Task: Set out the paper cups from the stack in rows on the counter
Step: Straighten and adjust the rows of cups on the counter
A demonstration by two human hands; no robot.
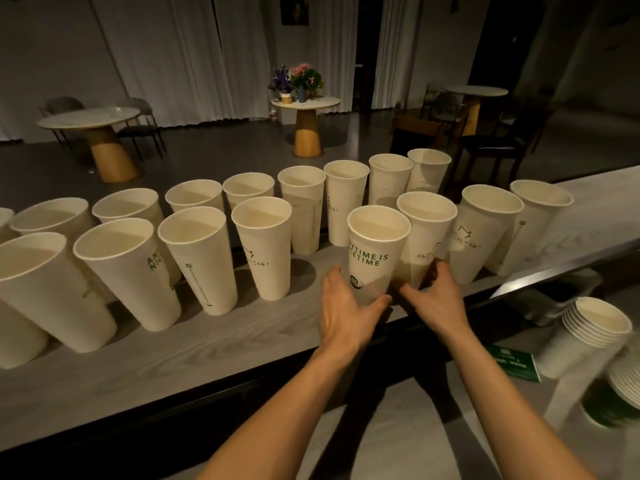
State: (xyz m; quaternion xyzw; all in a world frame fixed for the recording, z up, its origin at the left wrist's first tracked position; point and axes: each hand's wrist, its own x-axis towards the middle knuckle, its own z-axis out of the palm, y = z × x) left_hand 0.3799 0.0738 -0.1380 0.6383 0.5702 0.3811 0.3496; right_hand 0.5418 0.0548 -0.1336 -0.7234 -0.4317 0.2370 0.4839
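Note:
Many tall white paper cups stand upright in two rows along the grey counter (242, 344). In the front row, a cup printed with green letters (376, 247) has my left hand (344, 308) wrapped round its base, thumb in front and fingers on its left side. Just right of it stands another cup (426, 223). My right hand (434, 299) curls round that cup's base, thumb on the left and fingers on the right. The two cups touch. A stack of nested cups (594, 327) lies tilted on the lower worktop at the right.
A second cup stack with a green band (620, 389) sits at the far right edge, beside a green card (516, 365). A gap in the front row lies left of the held cup. Beyond the counter are round café tables (90, 117), chairs and flowers (301, 77).

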